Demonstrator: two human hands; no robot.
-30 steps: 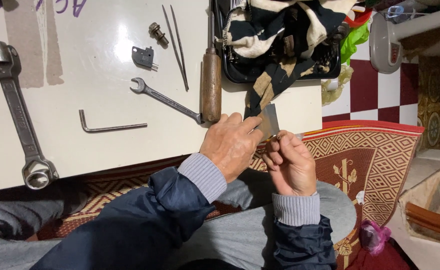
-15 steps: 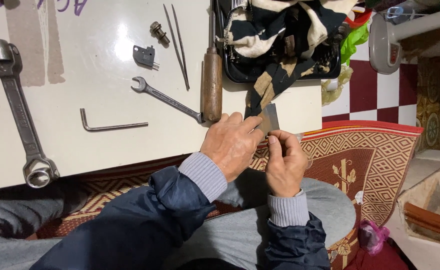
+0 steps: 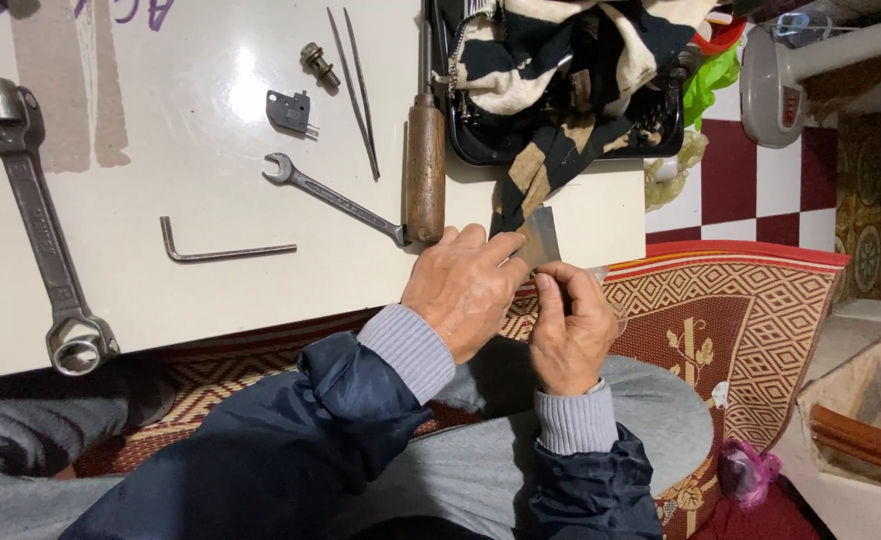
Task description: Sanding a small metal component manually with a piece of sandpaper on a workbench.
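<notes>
Small flat metal piece (image 3: 540, 238) is pinched between both hands at the white surface's (image 3: 210, 300) edge: left hand (image 3: 463, 288) steadies it, right hand (image 3: 572, 325) fingers work its lower end. Looks mid-fiddle; next needs fine fingertip control. Wood-handled tool (image 3: 425, 165) just beside.

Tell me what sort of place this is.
Probably a home repair corner on the floor: a low white board carries a large steel ring spanner, a bent hex key and a wooden-handled tool, beside a red patterned mat.
</notes>
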